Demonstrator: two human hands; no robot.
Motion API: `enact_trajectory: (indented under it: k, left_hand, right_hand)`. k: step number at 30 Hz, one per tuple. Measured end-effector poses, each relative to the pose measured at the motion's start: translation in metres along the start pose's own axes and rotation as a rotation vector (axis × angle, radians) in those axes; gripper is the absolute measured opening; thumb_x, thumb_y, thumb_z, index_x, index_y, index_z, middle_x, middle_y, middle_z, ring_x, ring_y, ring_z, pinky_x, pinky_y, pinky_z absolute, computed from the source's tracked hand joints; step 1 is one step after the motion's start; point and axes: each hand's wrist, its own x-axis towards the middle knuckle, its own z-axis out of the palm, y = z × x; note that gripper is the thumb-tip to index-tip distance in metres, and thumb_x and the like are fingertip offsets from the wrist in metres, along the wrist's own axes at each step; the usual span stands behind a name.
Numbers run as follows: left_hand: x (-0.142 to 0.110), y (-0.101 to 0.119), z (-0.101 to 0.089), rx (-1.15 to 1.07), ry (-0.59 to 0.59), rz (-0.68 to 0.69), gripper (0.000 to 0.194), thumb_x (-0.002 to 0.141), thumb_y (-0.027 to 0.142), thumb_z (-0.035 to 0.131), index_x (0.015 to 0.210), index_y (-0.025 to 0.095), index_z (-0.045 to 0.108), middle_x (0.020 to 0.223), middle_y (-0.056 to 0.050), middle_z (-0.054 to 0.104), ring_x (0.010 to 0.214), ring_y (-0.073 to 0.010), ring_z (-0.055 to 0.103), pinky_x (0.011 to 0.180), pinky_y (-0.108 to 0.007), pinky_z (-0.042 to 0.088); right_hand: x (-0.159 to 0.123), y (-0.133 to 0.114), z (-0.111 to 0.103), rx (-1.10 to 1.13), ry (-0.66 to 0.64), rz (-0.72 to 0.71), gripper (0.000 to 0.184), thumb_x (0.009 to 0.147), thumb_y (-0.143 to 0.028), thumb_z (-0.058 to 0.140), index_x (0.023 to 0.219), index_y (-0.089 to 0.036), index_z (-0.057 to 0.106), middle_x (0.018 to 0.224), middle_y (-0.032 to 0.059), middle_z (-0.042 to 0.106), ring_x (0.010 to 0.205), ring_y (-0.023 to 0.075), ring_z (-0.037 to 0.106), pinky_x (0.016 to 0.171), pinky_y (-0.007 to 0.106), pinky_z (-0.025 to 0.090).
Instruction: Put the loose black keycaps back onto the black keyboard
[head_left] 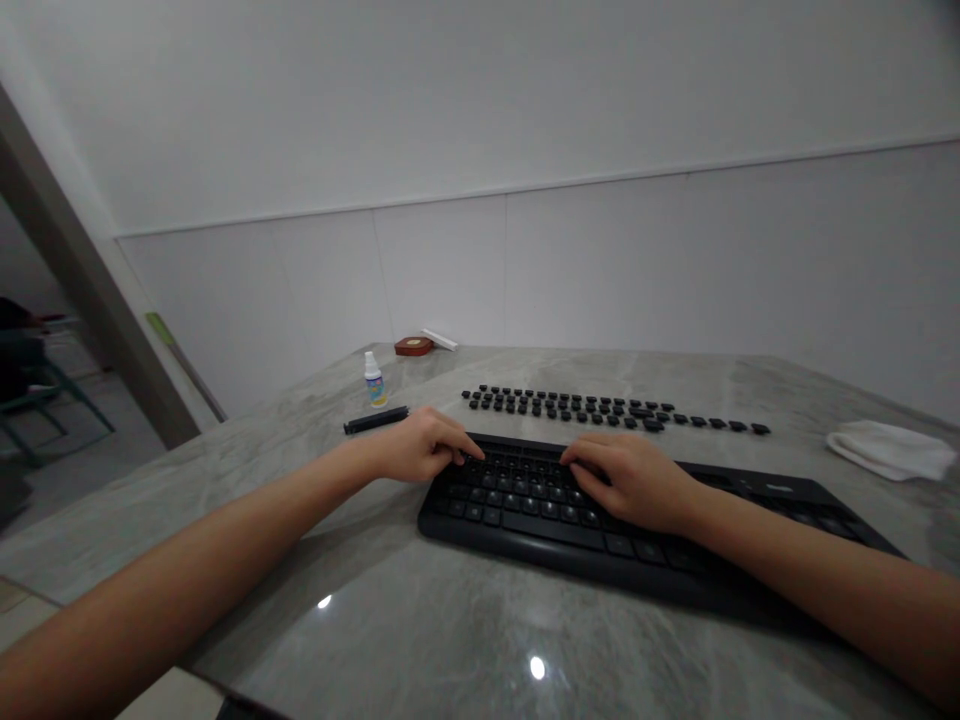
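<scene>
A black keyboard (517, 535) lies on the grey marbled table, slightly angled. Its lower rows carry keycaps, while in the upper part some key places look bare. My left hand (420, 445) rests at its upper left corner, index finger stretched onto the keys and the other fingers bent. Over the middle of the board is my right hand (634, 480), with thumb and index finger apart and the fingertips down at the upper key rows. I see nothing held in either hand. Behind the keyboard, loose black keycaps (564, 413) stand in several rows.
A small white bottle (375, 380) stands beyond a black strip-like piece (376, 420) at the left. Farther back are a reddish-brown box (413, 346) and a flat white object (439, 340). A folded white cloth (891, 449) lies at the right. A wall rises behind the table.
</scene>
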Motion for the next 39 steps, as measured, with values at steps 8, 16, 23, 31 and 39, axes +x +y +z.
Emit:
enact_trajectory:
  k: [8,16,23,31,39]
  left_hand:
    - [-0.001,-0.007,0.002,-0.032,0.039,-0.017,0.053,0.063,-0.003,0.041,0.098,0.016,0.075,0.076,-0.003,0.074,0.064,-0.0114,0.068,0.062,-0.019,0.053]
    - [-0.02,-0.009,0.003,0.041,0.053,0.058,0.059,0.066,-0.004,0.039,0.109,0.019,0.072,0.086,-0.005,0.073,0.07,-0.0125,0.067,0.066,-0.022,0.052]
    - [-0.025,-0.006,0.006,0.13,0.042,0.11,0.055,0.067,-0.002,0.041,0.108,0.018,0.071,0.078,-0.006,0.068,0.066,-0.0144,0.062,0.061,-0.024,0.05]
    - [-0.008,-0.025,0.039,0.134,0.41,-0.247,0.046,0.075,0.001,0.04,0.108,0.018,0.068,0.081,-0.001,0.07,0.075,-0.0139,0.064,0.076,-0.027,0.052]
    - [0.016,-0.079,0.043,0.259,0.462,-0.593,0.027,0.075,0.007,0.051,0.097,0.013,0.065,0.094,-0.007,0.065,0.078,-0.0193,0.063,0.08,-0.035,0.052]
  right_hand:
    - [-0.001,0.0,-0.001,-0.002,0.001,0.008,0.021,0.087,-0.019,0.048,0.094,-0.017,0.068,0.089,0.0073,0.07,0.078,0.0204,0.065,0.072,0.03,0.046]
    - [-0.001,0.0,-0.001,0.01,-0.02,0.03,0.022,0.087,-0.019,0.048,0.096,-0.017,0.068,0.089,0.0071,0.07,0.08,0.0209,0.065,0.074,0.032,0.047]
    - [-0.001,-0.002,-0.002,0.005,-0.013,0.023,0.022,0.086,-0.017,0.049,0.096,-0.016,0.068,0.09,0.007,0.071,0.08,0.0204,0.065,0.074,0.031,0.047]
    - [-0.001,-0.001,0.0,0.004,-0.006,0.026,0.021,0.085,-0.016,0.05,0.096,-0.017,0.068,0.089,0.007,0.071,0.08,0.0205,0.066,0.074,0.031,0.047]
    - [0.001,-0.002,0.001,0.011,0.007,0.037,0.021,0.084,-0.016,0.051,0.096,-0.016,0.068,0.088,0.0071,0.071,0.08,0.0215,0.066,0.073,0.031,0.047]
